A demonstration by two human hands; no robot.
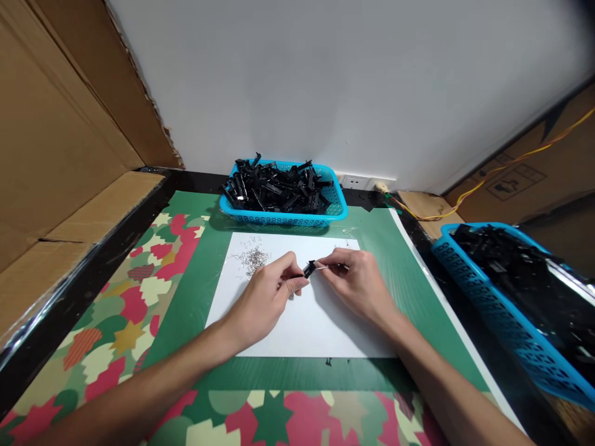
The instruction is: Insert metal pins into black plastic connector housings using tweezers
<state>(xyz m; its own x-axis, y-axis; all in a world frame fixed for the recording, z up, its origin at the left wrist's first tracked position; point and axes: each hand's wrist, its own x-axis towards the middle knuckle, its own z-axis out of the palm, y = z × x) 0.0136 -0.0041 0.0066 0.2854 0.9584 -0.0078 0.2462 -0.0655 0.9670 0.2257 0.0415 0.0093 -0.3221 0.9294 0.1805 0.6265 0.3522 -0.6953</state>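
Note:
My left hand [272,288] is closed, pinching a small black plastic part [308,269] between thumb and fingertips over the white sheet [279,334]. My right hand [356,279] is closed on a thin tool [324,267] with a slim, light metal tip and a dark rear end. That tip points left and meets the black part, or comes very close to it; its exact kind is too small to make out. Left of the hands, on the same sheet, lies a loose pile of tiny bent metal pieces [255,259], partly behind my left hand.
A blue basket [283,218] heaped with black plastic parts [279,186] stands at the back by the wall. Another blue basket [493,322] of black parts is at the right. Cardboard [60,124] rises on the left. Yellow-orange wire [465,197] runs near a wall socket [356,181].

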